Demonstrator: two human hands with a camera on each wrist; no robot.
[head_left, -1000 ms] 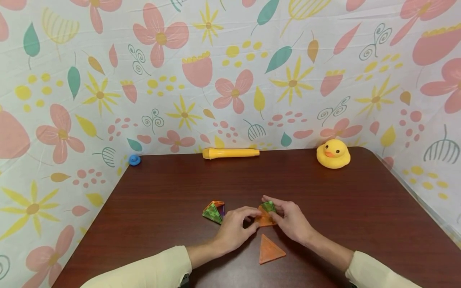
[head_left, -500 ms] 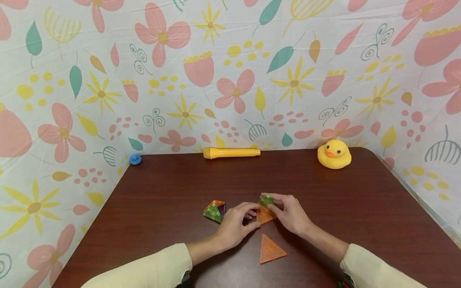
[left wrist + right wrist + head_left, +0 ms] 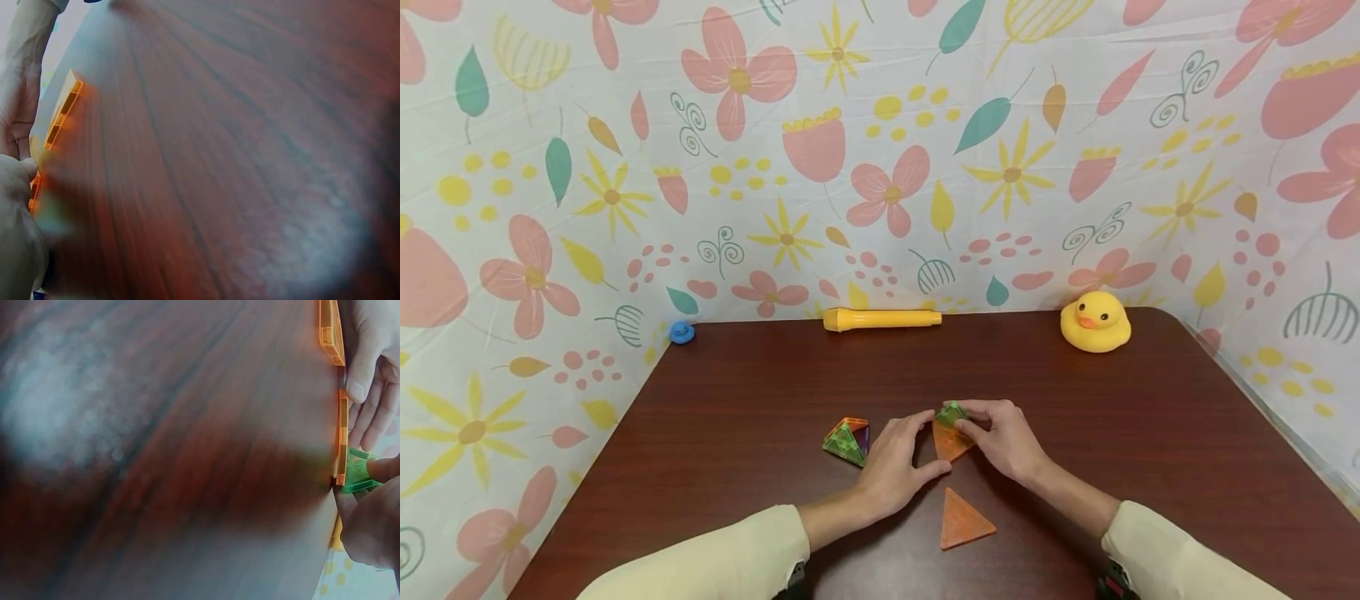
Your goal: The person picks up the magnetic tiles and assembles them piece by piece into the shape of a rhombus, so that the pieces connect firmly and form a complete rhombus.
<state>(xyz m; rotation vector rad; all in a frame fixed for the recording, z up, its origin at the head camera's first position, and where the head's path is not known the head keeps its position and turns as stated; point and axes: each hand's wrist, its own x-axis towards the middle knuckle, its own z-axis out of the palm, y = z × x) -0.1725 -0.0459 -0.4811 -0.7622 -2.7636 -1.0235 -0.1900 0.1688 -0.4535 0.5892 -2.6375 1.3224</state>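
An orange magnetic tile [image 3: 950, 444] lies on the table between the hands, with small see-through green magnetic tiles [image 3: 951, 413] standing at its far end. My right hand [image 3: 1009, 442] pinches the green tiles between thumb and fingers. On the other side, my left hand [image 3: 891, 471] spreads its thumb and fingers about the orange tile, the fingertips by its far left corner and the thumb by its near corner. Nearer to me lies a loose orange triangular tile [image 3: 964, 521]. In the right wrist view, the green tiles [image 3: 357, 472] lean up beside the orange tile's edge [image 3: 342, 434].
A small cluster of green, orange and purple tiles [image 3: 847, 442] stands left of my left hand. Along the table's back edge are a small blue duck [image 3: 682, 332], a yellow microphone-shaped toy [image 3: 883, 319] and a yellow rubber duck [image 3: 1095, 322]. A flower-patterned cloth [image 3: 887, 167] hangs behind.
The orange tile has turned and shifted slightly away and left, the green tiles with it. My left hand's fingers have moved to its far corner and spread from the thumb. The right hand keeps its pinch.
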